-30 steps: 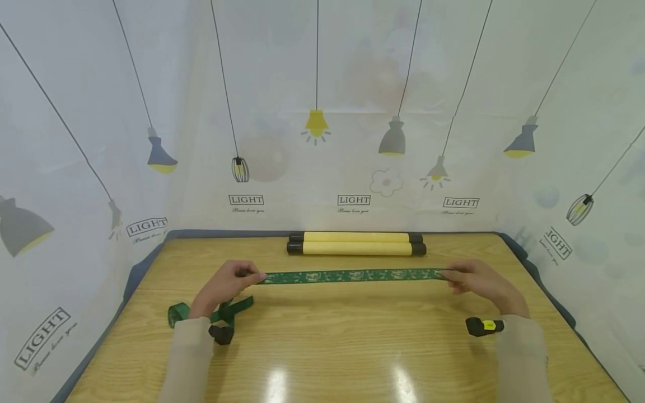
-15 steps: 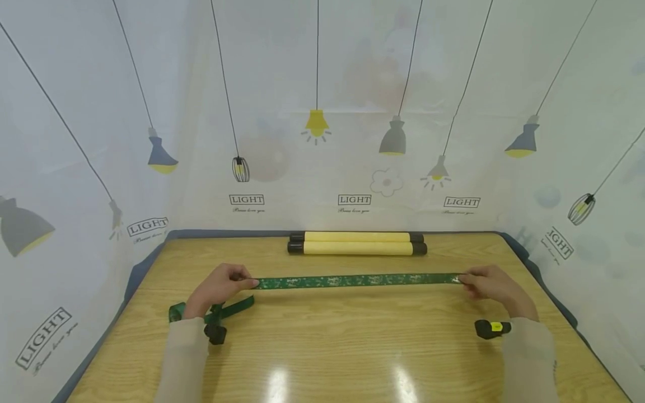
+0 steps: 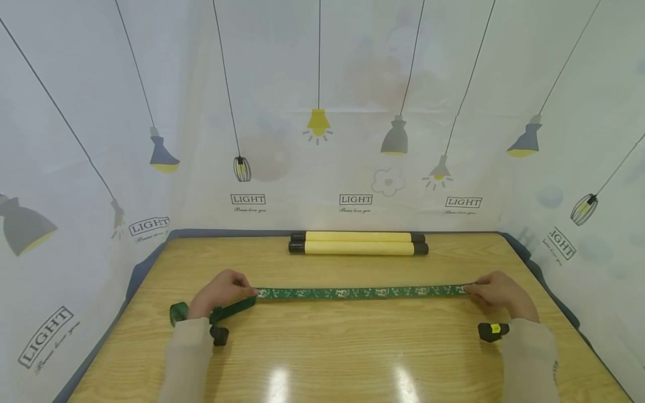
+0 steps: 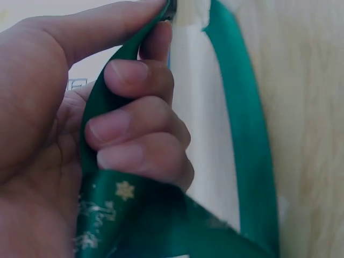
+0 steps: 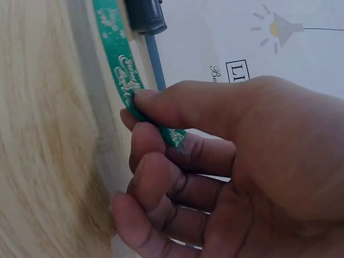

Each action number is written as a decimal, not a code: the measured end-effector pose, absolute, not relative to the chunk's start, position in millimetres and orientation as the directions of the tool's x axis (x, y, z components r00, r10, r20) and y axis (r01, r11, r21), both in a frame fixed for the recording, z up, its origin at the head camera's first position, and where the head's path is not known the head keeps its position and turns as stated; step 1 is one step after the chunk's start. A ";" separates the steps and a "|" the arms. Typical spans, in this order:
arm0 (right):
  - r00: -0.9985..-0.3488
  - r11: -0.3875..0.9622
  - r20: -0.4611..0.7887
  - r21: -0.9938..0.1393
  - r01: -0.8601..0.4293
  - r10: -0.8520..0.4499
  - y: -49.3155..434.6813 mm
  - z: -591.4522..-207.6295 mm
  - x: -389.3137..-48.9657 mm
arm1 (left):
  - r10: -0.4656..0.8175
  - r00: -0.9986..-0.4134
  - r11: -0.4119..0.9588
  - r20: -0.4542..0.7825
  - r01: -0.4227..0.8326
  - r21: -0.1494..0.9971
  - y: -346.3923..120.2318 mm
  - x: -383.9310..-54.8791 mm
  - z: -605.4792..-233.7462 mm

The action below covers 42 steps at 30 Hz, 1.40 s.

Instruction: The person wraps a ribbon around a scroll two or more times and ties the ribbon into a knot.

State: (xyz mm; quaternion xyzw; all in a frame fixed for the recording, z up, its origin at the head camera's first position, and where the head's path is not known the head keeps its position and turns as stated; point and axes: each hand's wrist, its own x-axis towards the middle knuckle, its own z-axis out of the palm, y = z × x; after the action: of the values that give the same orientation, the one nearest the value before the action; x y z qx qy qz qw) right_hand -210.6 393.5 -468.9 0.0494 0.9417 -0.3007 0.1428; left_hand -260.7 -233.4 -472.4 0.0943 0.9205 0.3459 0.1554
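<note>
A green ribbon [image 3: 360, 293] with pale printed lettering and snowflakes is stretched straight between both hands, close over the wooden table. My left hand [image 3: 221, 292] pinches it at the left between thumb and index finger. In the left wrist view, more of the ribbon [image 4: 247, 123] runs down through the palm past the curled fingers and loops at the right. The slack part of it lies beside and behind the left wrist. My right hand [image 3: 499, 292] pinches the other end. In the right wrist view a short frayed tip [image 5: 176, 137] pokes out past the right thumb.
Two yellow rolls [image 3: 359, 248] with black end caps lie side by side at the table's back edge. The wooden table [image 3: 347, 358] spreads below the ribbon. A white sheet [image 3: 282, 84] printed with lamps hangs behind and at both sides.
Both hands have come down and nearer with the ribbon between them. The right hand has moved outward to the right, so the stretched part is longer.
</note>
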 end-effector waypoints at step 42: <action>-0.975 0.852 -0.219 -0.506 0.138 0.027 371.7 -451.3 -213.0 | 0.215 -0.941 0.811 -0.260 0.024 0.584 -218.3 -257.5 -479.5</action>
State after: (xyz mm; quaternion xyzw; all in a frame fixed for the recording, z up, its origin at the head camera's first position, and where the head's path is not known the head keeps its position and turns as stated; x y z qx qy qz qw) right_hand -213.0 371.7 -451.3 0.0431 0.9567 -0.2690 0.1023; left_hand -257.5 -218.3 -479.5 0.0639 0.9383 0.3004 0.1589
